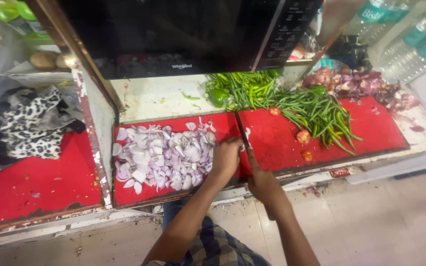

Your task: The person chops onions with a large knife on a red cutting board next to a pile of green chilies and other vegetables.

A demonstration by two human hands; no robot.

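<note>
A heap of sliced purple onion (161, 155) lies on a red cutting board (134, 189). My left hand (226, 156) rests at the heap's right edge, fingers curled down over a piece hidden beneath them. My right hand (261, 183) grips the handle of a dark-bladed knife (243, 132), whose blade points away from me along the seam between two red boards, just right of my left hand.
A second red board (380, 130) carries green chillies (316, 111) and small tomato pieces (303, 136). Onion peels (366, 86) pile at the back right. A black microwave (188, 34) hangs overhead. Patterned cloth (30, 123) lies left. Plastic bottles (410, 44) stand far right.
</note>
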